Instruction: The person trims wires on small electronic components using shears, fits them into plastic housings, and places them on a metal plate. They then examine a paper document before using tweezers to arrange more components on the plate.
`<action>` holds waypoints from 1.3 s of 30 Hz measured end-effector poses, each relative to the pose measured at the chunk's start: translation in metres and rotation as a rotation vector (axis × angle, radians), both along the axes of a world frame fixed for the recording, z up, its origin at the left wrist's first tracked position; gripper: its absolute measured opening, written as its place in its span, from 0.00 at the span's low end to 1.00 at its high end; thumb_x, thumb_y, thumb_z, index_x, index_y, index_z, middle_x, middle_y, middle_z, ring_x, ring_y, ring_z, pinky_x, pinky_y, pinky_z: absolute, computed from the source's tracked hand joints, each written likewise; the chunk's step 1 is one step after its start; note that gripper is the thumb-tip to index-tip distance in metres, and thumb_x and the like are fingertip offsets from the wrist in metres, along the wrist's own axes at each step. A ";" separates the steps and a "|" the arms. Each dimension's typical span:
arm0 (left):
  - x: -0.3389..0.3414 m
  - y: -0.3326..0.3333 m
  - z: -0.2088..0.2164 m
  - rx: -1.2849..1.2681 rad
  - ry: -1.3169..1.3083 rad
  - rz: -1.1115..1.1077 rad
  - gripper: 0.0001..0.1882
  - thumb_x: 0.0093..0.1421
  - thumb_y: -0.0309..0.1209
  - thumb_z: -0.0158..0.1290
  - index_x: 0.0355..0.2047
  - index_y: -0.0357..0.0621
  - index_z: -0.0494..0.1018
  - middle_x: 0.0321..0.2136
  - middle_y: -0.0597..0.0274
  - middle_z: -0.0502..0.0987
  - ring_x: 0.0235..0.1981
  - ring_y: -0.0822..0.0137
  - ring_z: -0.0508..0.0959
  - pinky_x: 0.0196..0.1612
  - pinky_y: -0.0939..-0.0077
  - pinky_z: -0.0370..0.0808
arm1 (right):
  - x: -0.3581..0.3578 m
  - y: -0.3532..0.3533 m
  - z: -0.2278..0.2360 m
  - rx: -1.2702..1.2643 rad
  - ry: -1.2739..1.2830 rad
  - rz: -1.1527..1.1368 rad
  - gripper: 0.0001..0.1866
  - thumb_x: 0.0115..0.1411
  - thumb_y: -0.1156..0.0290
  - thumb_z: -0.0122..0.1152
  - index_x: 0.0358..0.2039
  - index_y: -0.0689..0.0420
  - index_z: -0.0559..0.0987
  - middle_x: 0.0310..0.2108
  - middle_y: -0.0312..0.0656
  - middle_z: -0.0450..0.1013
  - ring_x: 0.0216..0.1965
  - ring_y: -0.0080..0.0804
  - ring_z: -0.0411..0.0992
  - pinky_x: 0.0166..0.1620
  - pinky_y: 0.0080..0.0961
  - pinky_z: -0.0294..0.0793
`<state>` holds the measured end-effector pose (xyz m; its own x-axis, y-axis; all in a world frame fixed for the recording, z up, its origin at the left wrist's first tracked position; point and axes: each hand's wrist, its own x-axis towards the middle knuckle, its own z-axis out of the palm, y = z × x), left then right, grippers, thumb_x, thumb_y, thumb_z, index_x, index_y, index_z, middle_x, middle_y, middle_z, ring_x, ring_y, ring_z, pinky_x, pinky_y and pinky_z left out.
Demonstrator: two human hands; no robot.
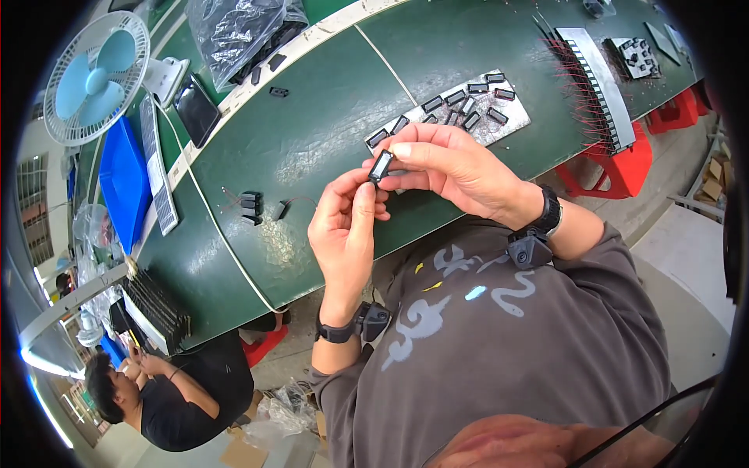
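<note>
Over the near edge of the green bench I hold a small black rectangular part with a pale face (381, 166) between both hands. The fingertips of my left hand (349, 218) pinch its lower end, and the thumb and fingers of my right hand (464, 168) grip its upper end. Just beyond my right hand lies a pale board (511, 125) carrying several similar black parts, partly hidden by that hand. To the left of my left hand rest a short stack of black pieces (250, 204) and a single black piece with a thin red wire (279, 209).
A long white strip with many red wires (597, 90) lies at the bench's right, above red stools (624, 168). On the left stand a fan (96, 82), a blue tray (123, 183) and a black plastic bag (242, 35). Another person (179, 398) sits at lower left.
</note>
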<state>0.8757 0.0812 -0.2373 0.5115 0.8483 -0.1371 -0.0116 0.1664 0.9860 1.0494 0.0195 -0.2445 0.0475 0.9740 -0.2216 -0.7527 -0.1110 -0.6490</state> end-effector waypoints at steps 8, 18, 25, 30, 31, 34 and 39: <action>-0.004 0.007 -0.013 1.280 0.469 -0.004 0.14 0.54 0.18 0.62 0.42 0.37 0.78 0.34 0.54 0.81 0.34 0.63 0.80 0.36 0.73 0.77 | -0.007 0.000 -0.005 -0.073 0.136 -0.007 0.11 0.68 0.68 0.54 0.46 0.62 0.75 0.46 0.43 0.75 0.50 0.29 0.74 0.59 0.27 0.72; -0.017 0.006 0.000 0.980 0.515 0.256 0.15 0.51 0.18 0.63 0.41 0.38 0.79 0.36 0.58 0.81 0.36 0.60 0.79 0.39 0.70 0.77 | -0.009 0.003 -0.006 -0.051 0.041 -0.059 0.10 0.68 0.67 0.54 0.44 0.61 0.74 0.44 0.44 0.76 0.48 0.32 0.75 0.55 0.28 0.75; -0.020 0.010 -0.009 1.103 0.728 0.157 0.13 0.53 0.22 0.63 0.41 0.41 0.80 0.36 0.58 0.80 0.39 0.58 0.76 0.44 0.65 0.73 | -0.007 0.002 -0.007 -0.088 0.066 -0.060 0.10 0.68 0.66 0.54 0.43 0.60 0.74 0.42 0.44 0.76 0.47 0.33 0.76 0.52 0.28 0.76; -0.024 0.013 -0.007 1.128 0.795 0.081 0.13 0.54 0.23 0.62 0.41 0.41 0.81 0.36 0.58 0.80 0.39 0.58 0.75 0.44 0.64 0.72 | -0.009 0.002 -0.006 -0.075 -0.006 -0.038 0.10 0.68 0.66 0.54 0.42 0.60 0.74 0.41 0.43 0.76 0.45 0.31 0.76 0.49 0.27 0.77; -0.024 0.015 -0.002 1.102 0.710 0.084 0.13 0.54 0.23 0.62 0.42 0.41 0.81 0.35 0.58 0.80 0.37 0.59 0.75 0.42 0.65 0.73 | -0.008 0.002 -0.007 -0.067 -0.039 -0.029 0.10 0.68 0.66 0.54 0.42 0.60 0.74 0.41 0.43 0.76 0.45 0.30 0.76 0.49 0.26 0.77; -0.019 0.012 0.014 0.919 0.586 0.025 0.13 0.55 0.22 0.61 0.43 0.39 0.80 0.33 0.57 0.80 0.33 0.63 0.77 0.39 0.69 0.74 | -0.006 0.000 -0.007 -0.087 -0.141 0.023 0.10 0.68 0.66 0.54 0.41 0.60 0.74 0.40 0.42 0.76 0.42 0.28 0.77 0.47 0.25 0.77; -0.018 0.007 0.015 0.420 0.425 -0.131 0.15 0.57 0.20 0.59 0.45 0.37 0.79 0.30 0.58 0.82 0.27 0.71 0.80 0.33 0.77 0.77 | -0.002 0.001 0.001 -0.082 -0.336 0.155 0.08 0.67 0.68 0.55 0.38 0.61 0.74 0.36 0.40 0.75 0.37 0.25 0.77 0.44 0.22 0.78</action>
